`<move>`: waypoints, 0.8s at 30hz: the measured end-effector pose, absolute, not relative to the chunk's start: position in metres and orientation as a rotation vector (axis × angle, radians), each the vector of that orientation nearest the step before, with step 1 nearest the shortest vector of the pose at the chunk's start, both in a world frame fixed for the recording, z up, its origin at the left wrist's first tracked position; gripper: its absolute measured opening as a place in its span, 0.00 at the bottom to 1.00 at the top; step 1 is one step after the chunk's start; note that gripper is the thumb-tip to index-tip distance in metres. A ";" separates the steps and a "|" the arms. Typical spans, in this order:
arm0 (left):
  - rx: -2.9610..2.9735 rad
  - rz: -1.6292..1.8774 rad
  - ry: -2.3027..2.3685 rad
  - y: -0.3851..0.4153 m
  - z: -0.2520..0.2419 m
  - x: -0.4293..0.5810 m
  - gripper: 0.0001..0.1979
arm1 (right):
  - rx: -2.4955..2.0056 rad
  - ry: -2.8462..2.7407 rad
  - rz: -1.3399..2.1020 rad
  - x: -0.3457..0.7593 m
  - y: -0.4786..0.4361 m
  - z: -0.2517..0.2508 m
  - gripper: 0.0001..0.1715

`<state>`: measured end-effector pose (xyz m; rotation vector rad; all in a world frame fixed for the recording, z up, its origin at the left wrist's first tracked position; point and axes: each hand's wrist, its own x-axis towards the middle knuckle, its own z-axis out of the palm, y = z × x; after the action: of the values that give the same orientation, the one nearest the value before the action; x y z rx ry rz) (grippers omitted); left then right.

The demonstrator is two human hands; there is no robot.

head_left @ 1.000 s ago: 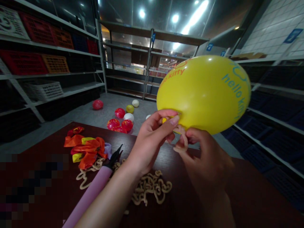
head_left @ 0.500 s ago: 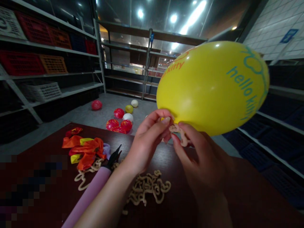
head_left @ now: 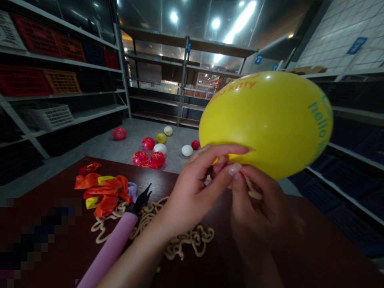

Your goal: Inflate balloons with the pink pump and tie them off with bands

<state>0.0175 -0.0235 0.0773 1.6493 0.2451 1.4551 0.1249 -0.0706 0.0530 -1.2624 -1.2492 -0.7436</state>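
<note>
An inflated yellow balloon (head_left: 267,120) printed with "hello kitty" hangs in front of me above the dark table (head_left: 60,224). My left hand (head_left: 195,188) pinches the balloon's neck with thumb and fingers closed. My right hand (head_left: 261,212) is closed just beside it, fingers on a tan rubber band (head_left: 252,190) at the neck. The neck itself is hidden between the fingers.
A purple hand pump (head_left: 112,248) lies on the table by a heap of tan rubber bands (head_left: 180,238) and flat orange and yellow balloons (head_left: 103,192). Several inflated balloons (head_left: 150,150) lie on the floor. Shelving with crates (head_left: 45,114) lines both sides.
The balloon has dropped and turned, its blue lettering swinging to the right. My left fingers have stretched further over the neck, and my right hand has shifted under it with the band.
</note>
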 end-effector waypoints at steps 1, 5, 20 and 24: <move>1.709 1.488 0.249 -0.024 0.077 0.018 0.09 | -1.253 -1.240 -0.744 0.124 -0.071 0.052 0.08; 1.841 1.579 0.236 -0.024 0.073 0.018 0.07 | -1.226 -1.229 -0.750 0.124 -0.071 0.047 0.07; 1.237 1.935 0.439 0.004 0.059 0.027 0.14 | -1.235 -1.524 -0.707 0.123 -0.051 0.043 0.06; 0.925 1.799 0.393 0.004 0.063 0.028 0.17 | -1.233 -1.557 -0.662 0.120 -0.053 0.041 0.07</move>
<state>0.0279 0.0039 0.0635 0.9250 0.3925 1.7994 0.1198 -0.0526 0.0413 -1.2326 -1.5570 -0.6619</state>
